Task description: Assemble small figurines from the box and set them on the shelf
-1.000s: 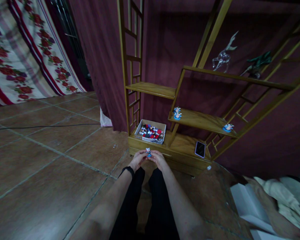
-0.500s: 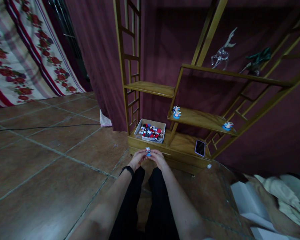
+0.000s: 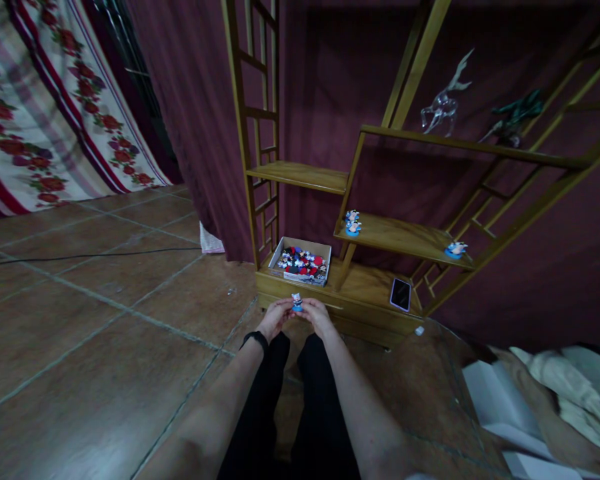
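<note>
A small toy figurine (image 3: 297, 301), white on top with a blue base, is held upright between my two hands. My left hand (image 3: 277, 316) grips it from the left with closed fingers, and a black band circles that wrist. From the other side my right hand (image 3: 316, 313) pinches it. Just beyond my hands, a shallow cardboard box (image 3: 306, 279) full of red, white and black figurines rests on the low cabinet. More blue-based figurines stand on the middle shelf: a pair (image 3: 353, 224) at its left end and a figurine (image 3: 455, 249) at its right.
A wooden display stand (image 3: 300, 176) rises in front of a maroon curtain (image 3: 200, 133). On its low top lies a phone or tablet (image 3: 401, 295). A glass deer (image 3: 443, 107) and a dark green ornament (image 3: 517, 120) occupy the upper shelf. White boxes (image 3: 500, 407) are on the right.
Both hands keep the figurine at nearly the same spot; it appears slightly turned. The camera view has shifted a little. The shelf figurines and the box stay in place.
</note>
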A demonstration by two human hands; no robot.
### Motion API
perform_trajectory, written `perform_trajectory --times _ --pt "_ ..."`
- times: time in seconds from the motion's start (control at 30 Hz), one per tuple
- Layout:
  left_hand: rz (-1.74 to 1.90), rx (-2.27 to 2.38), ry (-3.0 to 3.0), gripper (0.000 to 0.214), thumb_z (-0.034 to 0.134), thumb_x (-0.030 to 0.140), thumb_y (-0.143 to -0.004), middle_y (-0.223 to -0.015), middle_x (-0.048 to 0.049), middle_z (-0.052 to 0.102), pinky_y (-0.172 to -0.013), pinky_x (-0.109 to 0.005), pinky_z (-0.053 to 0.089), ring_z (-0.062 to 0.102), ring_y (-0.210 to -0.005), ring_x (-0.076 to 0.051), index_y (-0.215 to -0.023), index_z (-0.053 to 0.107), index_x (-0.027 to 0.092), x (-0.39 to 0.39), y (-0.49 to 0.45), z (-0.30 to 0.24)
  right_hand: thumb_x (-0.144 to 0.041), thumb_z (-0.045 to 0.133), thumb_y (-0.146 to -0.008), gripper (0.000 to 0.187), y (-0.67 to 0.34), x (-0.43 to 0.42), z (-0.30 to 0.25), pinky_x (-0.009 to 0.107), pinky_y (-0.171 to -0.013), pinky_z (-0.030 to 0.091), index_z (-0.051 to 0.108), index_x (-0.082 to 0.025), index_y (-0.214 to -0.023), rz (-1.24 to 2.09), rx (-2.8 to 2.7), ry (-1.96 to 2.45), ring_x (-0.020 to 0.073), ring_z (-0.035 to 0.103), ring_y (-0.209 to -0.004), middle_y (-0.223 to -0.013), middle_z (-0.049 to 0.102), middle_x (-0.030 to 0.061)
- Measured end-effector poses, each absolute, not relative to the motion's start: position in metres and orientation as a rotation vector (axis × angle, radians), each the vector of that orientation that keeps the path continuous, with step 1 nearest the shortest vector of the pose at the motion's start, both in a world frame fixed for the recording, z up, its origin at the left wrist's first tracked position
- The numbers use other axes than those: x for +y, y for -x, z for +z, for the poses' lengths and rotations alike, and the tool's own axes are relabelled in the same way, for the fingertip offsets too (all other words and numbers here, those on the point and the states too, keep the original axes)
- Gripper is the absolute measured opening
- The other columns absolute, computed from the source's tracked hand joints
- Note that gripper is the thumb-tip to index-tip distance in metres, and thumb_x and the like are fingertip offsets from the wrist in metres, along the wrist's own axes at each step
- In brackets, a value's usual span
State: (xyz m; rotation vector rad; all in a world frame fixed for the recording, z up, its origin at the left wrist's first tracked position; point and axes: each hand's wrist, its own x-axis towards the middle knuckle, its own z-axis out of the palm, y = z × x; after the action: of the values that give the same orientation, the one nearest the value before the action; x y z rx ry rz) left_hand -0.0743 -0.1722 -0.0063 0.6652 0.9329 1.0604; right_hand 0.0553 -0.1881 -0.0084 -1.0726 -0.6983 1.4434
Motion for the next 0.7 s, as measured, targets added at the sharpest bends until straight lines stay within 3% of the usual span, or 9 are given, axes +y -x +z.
perform_trajectory --times 0.7 --pt "1.072 0.964 -0.674 0.018 0.071 0.013 -0.063 -0.069 -0.0068 0.069 -0.053 -0.02 0.045 0.059 -0.055 -0.01 -0.08 0.069 0.01 -0.1743 0.0743 -0.0039 -0.026 0.073 -0.056 0.021 -0.0548 -0.1873 -0.0088 0.03 -0.07 0.054 0.062 -0.015 -0.072 1.478 -0.695 1.036 0.0149 0.065 -0.066 -0.072 0.069 0.0023"
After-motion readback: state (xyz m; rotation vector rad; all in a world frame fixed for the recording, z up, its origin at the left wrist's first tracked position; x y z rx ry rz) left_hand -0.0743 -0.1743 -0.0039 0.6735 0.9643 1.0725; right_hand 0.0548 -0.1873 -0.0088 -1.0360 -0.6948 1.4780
